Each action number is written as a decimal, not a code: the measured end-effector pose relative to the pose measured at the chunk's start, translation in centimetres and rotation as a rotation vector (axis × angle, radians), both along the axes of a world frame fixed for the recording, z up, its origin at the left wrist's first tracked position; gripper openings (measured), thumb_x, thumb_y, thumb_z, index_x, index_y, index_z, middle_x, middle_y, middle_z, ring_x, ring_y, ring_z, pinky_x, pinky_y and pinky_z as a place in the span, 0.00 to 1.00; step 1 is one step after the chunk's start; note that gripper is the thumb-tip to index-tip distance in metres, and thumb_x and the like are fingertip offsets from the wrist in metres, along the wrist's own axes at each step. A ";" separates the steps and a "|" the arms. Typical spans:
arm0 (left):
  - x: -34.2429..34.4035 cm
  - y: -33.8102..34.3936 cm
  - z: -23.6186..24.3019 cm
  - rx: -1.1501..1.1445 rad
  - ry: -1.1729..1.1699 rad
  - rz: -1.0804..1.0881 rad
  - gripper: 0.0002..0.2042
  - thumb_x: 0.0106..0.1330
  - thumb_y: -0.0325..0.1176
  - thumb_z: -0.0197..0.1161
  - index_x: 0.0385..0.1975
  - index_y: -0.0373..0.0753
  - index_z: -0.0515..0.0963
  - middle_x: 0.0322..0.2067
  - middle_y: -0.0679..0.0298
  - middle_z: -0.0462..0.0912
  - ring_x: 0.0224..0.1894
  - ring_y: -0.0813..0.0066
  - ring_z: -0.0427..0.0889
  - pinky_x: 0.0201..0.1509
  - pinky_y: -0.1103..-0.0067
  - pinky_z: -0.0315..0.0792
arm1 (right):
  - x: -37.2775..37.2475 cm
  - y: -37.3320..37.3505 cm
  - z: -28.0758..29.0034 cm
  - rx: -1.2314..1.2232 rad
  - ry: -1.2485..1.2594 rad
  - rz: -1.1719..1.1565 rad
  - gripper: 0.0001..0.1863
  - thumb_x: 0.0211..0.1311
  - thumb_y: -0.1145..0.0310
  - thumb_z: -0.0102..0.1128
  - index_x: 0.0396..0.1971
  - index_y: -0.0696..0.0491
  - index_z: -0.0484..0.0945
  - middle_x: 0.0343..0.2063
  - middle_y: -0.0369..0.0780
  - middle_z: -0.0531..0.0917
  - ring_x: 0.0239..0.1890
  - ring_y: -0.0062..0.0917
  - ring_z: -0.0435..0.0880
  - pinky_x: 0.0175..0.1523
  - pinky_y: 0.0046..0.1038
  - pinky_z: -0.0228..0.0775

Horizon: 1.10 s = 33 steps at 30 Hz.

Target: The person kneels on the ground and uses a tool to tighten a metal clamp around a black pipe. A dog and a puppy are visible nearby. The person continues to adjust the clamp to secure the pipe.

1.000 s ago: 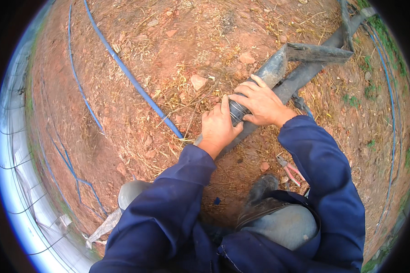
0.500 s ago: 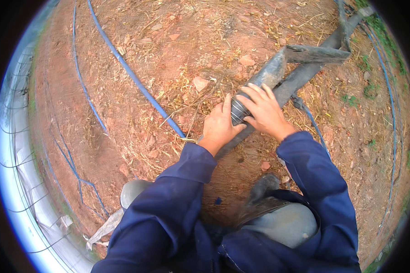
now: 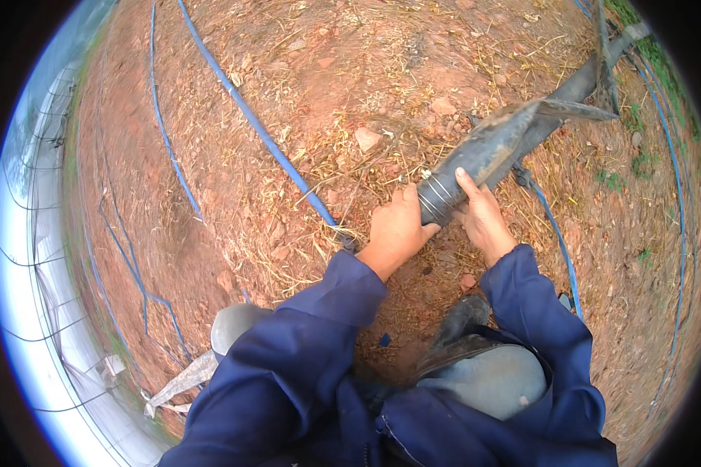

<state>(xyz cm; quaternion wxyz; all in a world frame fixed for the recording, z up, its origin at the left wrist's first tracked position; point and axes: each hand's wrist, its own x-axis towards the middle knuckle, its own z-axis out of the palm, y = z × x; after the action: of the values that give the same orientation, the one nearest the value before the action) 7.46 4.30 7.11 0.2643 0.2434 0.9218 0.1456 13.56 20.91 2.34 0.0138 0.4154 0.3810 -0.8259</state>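
Note:
A dirty thick black hose point(image 3: 487, 148) lies diagonally, its far part flattened and folded, with wire wound round a section point(image 3: 436, 194) near my hands. My left hand point(image 3: 396, 229) is closed round the hose on the left of the wire winding, fingertips on top. My right hand point(image 3: 487, 218) holds it from the right side, thumb raised along the surface and fingers curled underneath, partly hidden. Another long black pipe point(image 3: 580, 82) runs beneath the hose. A dark fitting point(image 3: 524, 175) with a narrow blue tube point(image 3: 561, 249) sits just to the right.
Blue hoses point(image 3: 265, 132) cross the red soil, straw and stones at left; more point(image 3: 674, 183) run along the right. My bent knee point(image 3: 483, 381) is below the hands. A whitish scrap point(image 3: 175, 385) lies lower left. A pale sheeted structure with hoops point(image 3: 47, 296) curves along the left rim.
My right hand has moved from spread on top of the hose round to its right side. The wire winding shows more, the hose appears further right, and the whole view has shifted slightly.

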 end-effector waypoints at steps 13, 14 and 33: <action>-3.6 -4.3 -1.0 0.481 -0.882 -0.049 0.38 0.72 0.64 0.63 0.66 0.34 0.75 0.57 0.56 0.83 0.59 0.68 0.79 0.65 0.71 0.71 | 5.9 3.0 -1.0 -0.334 0.525 -0.060 0.44 0.51 0.57 0.78 0.70 0.50 0.71 0.64 0.40 0.80 0.67 0.39 0.77 0.77 0.46 0.63; -3.4 -3.7 -1.2 0.485 -0.949 -0.066 0.38 0.72 0.63 0.64 0.67 0.34 0.75 0.56 0.57 0.84 0.58 0.69 0.79 0.64 0.71 0.72 | 6.2 3.0 -0.9 -0.332 0.541 -0.061 0.45 0.51 0.57 0.78 0.70 0.50 0.71 0.64 0.40 0.80 0.67 0.39 0.77 0.77 0.46 0.63; 1.5 0.4 -4.5 0.298 -0.714 -0.259 0.39 0.47 0.55 0.79 0.56 0.32 0.80 0.43 0.48 0.89 0.46 0.53 0.88 0.52 0.65 0.80 | 6.8 2.7 11.7 1.745 0.086 1.073 0.32 0.50 0.61 0.79 0.58 0.52 0.81 0.62 0.46 0.79 0.69 0.45 0.72 0.77 0.50 0.57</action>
<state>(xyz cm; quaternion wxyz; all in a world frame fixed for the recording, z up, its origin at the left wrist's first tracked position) 8.92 4.71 2.65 0.5456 0.3272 0.7028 0.3184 20.34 23.65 14.05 0.0608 0.0259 0.9849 -0.1603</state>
